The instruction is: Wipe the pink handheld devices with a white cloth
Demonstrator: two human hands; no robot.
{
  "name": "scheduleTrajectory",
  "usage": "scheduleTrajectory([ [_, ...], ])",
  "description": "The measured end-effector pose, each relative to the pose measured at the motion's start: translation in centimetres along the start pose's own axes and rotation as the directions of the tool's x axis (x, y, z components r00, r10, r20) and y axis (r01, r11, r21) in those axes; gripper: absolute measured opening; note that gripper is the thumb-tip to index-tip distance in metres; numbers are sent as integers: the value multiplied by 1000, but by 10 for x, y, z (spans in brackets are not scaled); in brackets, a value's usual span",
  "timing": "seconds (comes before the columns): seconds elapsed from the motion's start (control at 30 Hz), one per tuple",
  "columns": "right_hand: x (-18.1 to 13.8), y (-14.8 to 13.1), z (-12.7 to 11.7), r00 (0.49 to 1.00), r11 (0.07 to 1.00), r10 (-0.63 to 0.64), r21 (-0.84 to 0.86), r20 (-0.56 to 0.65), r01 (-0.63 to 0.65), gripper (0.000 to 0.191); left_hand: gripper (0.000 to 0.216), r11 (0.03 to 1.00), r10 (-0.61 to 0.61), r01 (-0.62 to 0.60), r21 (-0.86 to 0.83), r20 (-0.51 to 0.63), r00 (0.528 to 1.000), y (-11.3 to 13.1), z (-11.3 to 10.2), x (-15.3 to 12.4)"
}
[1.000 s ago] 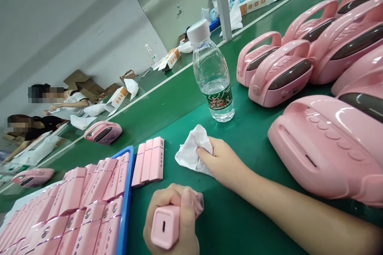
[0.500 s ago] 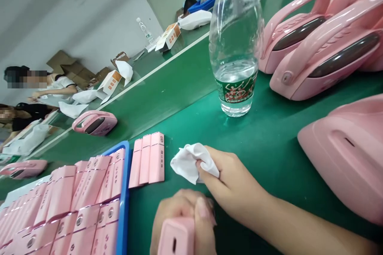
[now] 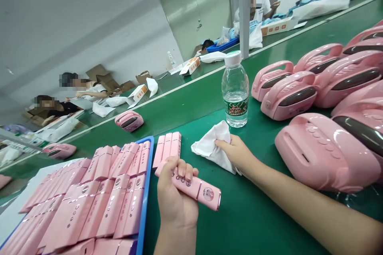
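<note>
My left hand (image 3: pixel 175 197) is closed round a slim pink bar-shaped device (image 3: pixel 197 189), held sideways above the green belt with its button face up. My right hand (image 3: pixel 237 153) pinches a crumpled white cloth (image 3: pixel 211 145) that rests on the belt. Three more pink bars (image 3: pixel 169 149) lie side by side just beyond my left hand. A blue-rimmed tray (image 3: pixel 146 191) packed with several pink bars sits at the left.
A part-filled water bottle (image 3: pixel 235 89) stands behind the cloth. Several pink handled speakers (image 3: pixel 320 153) crowd the right side of the green belt (image 3: pixel 254 215). Other people sit across the far belt among small cartons and white bags.
My left hand has turned the pink bar from end-on to sideways and lifted it. The view has pulled back and up. My right hand still grips the cloth.
</note>
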State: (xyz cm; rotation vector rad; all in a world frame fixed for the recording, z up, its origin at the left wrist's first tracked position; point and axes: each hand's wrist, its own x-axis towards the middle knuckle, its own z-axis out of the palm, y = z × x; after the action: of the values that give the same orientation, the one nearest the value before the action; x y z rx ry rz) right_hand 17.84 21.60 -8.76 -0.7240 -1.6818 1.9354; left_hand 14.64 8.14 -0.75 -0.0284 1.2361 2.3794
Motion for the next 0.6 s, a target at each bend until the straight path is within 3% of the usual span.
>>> scheduleTrajectory([
  [0.13, 1, 3, -2, 999, 999, 37, 16, -9, -37, 8, 26, 965, -130, 116, -236, -44, 991, 16, 3, -17],
  [0.27, 1, 4, -3, 999, 999, 45, 25, -7, -45, 10, 24, 970, -100, 79, -231, -79, 992, 20, 5, -23],
  [0.33, 1, 6, -3, 999, 999, 38, 28, -3, -38, 10, 24, 987, -56, 43, -156, -75, 996, 16, 2, -21],
  [0.4, 2, 7, -4, 1000, 999, 27, 26, -4, -26, 11, 25, 999, 46, -46, 28, -12, 999, 8, -4, -17],
  [0.5, 2, 8, -6, 1000, 1000, 2, 14, -19, -2, 15, 26, 920, 181, -222, 323, 151, 972, -8, -16, -13],
  [0.6, 0, 2, -10, 999, 999, -34, -14, -36, 34, 16, 28, 843, 173, -269, 466, 238, 956, -22, -27, -10],
])
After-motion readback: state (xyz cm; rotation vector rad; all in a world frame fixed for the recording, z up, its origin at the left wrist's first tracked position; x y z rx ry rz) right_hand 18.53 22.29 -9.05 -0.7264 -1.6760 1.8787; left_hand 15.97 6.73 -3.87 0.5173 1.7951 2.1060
